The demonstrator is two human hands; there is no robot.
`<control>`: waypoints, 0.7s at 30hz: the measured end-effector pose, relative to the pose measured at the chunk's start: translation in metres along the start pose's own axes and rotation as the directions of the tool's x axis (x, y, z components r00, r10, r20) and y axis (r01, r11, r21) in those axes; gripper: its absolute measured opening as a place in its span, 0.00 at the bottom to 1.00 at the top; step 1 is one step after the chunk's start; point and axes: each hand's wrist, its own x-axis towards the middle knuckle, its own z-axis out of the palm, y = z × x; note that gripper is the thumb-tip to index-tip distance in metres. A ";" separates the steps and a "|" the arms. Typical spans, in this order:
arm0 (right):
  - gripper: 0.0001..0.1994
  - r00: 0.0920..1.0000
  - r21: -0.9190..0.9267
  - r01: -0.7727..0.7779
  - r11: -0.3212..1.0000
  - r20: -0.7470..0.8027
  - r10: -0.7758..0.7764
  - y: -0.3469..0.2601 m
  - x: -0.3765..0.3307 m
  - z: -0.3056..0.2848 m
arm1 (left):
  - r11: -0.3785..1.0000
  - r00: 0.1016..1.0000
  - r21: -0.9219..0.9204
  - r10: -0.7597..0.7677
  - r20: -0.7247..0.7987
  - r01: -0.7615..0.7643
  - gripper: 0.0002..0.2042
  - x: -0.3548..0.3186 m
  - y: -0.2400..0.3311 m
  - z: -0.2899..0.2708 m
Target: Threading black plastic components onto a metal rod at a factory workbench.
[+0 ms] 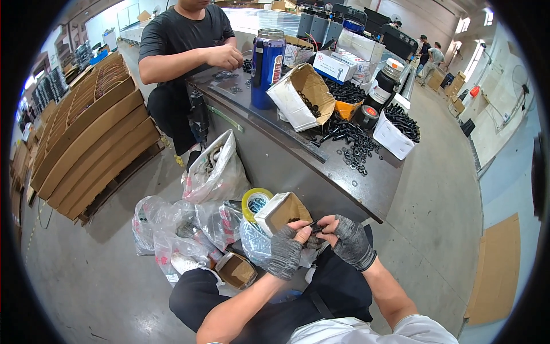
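Left hand (289, 242): grasps small black part (315, 227) between thumb and fingertips; fingers bent, gap narrowed to the part; wears grey fingerless glove (285, 259).
Right hand (345, 238): pinches same part from the right, thumb and fingers drawn together on it; wears matching glove (356, 249).
Part location: between both sets of fingertips, near open carton (293, 207); neither hand nearer, both in contact.
Long axis: appears to run roughly from hand to hand; exact tilt hidden by fingers.
Open carton: sits just beyond left hand; dark contents partly visible.
Tape roll (245, 205): stands just left of open carton, by clear bag (256, 245).
Workbench (385, 172): stands beyond hands; bears loose black bolts (350, 136) and washers (355, 166).
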 end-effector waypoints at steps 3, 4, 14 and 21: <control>0.08 1.000 0.061 -0.009 0.998 0.005 0.009 0.002 -0.001 0.001 | 0.989 0.997 -0.125 -0.080 0.001 0.080 0.12 0.002 -0.003 0.000; 0.08 1.000 0.060 -0.010 0.998 0.004 0.010 0.002 -0.002 0.001 | 0.987 0.996 -0.135 -0.082 0.021 0.084 0.11 0.004 -0.008 -0.002; 0.05 0.984 -0.095 0.000 0.995 -0.179 -0.017 -0.011 0.004 -0.050 | 0.948 0.981 -0.263 -0.155 0.113 0.180 0.13 0.007 -0.016 -0.013; 0.08 0.985 -0.509 -0.030 0.860 -0.162 -0.062 0.044 0.045 -0.095 | 0.958 0.973 -0.210 -0.163 0.165 0.196 0.13 0.002 -0.008 0.002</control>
